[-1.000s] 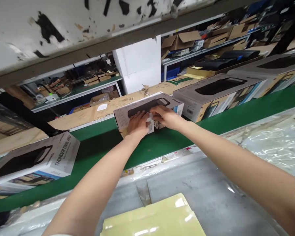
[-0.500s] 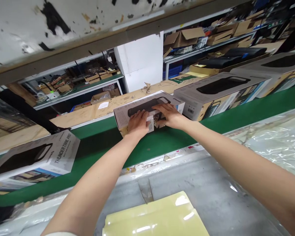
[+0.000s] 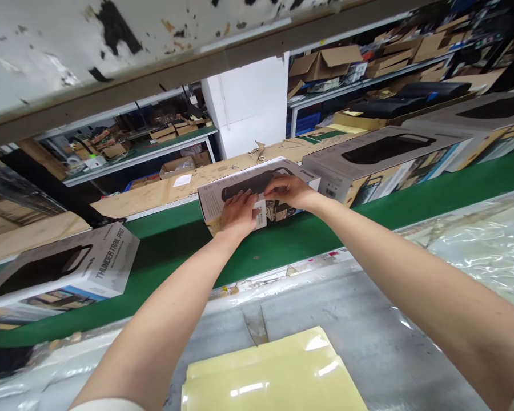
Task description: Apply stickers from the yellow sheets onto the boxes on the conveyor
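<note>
A grey printed speaker box (image 3: 214, 197) lies on the green conveyor belt (image 3: 282, 245) straight ahead. My left hand (image 3: 239, 212) rests flat on its near top edge, fingers stretched out. My right hand (image 3: 290, 191) sits beside it on the box top, fingers curled down onto the surface. A small white label (image 3: 262, 214) shows between the two hands on the box's front edge.
More speaker boxes ride the belt: one at the left (image 3: 60, 268) and two at the right (image 3: 381, 157). Yellow sheets (image 3: 269, 379) lie on the grey plastic-covered bench (image 3: 368, 331) near me. A peeling white shelf (image 3: 111, 51) hangs overhead. Cluttered benches stand behind.
My right hand slid a little further up onto the box top and its fingers curled. The left hand stays pressed on the box. The view shifted slightly.
</note>
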Motion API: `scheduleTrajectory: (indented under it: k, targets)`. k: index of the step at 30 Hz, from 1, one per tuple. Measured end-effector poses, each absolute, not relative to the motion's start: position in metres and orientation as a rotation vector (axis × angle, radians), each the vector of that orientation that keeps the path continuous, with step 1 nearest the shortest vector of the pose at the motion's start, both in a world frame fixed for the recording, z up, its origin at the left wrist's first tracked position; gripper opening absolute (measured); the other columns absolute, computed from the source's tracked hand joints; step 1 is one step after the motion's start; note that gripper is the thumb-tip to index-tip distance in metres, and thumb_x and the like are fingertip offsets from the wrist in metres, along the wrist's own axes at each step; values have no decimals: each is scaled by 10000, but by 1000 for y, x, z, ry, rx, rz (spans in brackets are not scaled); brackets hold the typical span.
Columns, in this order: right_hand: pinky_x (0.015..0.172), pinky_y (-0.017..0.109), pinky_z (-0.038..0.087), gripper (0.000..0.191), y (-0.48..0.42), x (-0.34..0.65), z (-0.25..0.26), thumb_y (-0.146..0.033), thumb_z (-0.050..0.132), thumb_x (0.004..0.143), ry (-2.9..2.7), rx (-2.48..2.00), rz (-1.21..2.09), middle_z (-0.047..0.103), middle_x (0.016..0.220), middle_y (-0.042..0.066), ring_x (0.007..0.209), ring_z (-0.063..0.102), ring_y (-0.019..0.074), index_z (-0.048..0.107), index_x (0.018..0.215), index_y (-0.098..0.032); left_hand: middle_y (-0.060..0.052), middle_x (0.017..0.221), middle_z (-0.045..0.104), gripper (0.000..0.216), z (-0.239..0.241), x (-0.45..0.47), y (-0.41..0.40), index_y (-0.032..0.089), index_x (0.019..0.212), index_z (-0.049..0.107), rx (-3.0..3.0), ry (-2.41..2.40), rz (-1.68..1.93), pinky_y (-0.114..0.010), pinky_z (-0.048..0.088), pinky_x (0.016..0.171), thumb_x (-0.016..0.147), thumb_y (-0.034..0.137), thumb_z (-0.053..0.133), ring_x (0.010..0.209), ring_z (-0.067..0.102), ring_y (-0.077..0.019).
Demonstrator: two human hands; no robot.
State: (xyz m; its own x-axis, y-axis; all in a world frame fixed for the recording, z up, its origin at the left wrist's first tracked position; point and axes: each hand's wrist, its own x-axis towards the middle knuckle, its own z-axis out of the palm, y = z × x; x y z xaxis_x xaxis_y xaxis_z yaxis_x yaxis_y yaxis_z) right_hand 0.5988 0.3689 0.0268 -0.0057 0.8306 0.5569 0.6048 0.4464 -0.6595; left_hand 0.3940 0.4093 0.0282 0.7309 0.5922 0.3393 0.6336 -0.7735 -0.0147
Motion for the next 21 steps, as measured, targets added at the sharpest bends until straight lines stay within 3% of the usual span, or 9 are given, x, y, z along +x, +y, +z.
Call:
scheduleTrajectory:
  k: [4,10,16,21]
  targets:
    - [811,423,542,526,364,593,23,-751,694,773,-1653,-1169,305,678,830,80,825,643,258,751,719,-231,-54,1547,515,433,28,390,410,216,1410,588,-2798,-993,-473,-409,394,1182,976,233,594,1439,463,-256]
    - [855,439,562,460,360,586,18,-711,708,806,-1616,-1129,317,694,832,71,867,659,271,758,712,-263,-45,1564,494,452,30,386,409,265,1449,557,-2810,-1023,-407,-426,381,1191,998,231,560,1457,444,-261]
    - [933,476,542,481,359,583,20,-761,734,740,-1610,-1154,349,717,824,66,923,659,296,751,673,-285,-48,1563,495,436,34,382,407,265,1420,577,-2819,-1045,-396,-434,377,1194,988,205,570,1457,444,-260]
    - [866,458,563,474,356,587,24,-728,814,663,-1502,-1123,454,725,836,60,872,671,288,759,711,-260,-49,1569,488,426,36,379,407,258,1418,575,-2837,-1062,-356,-435,377,1190,996,202,566,1465,434,-267]
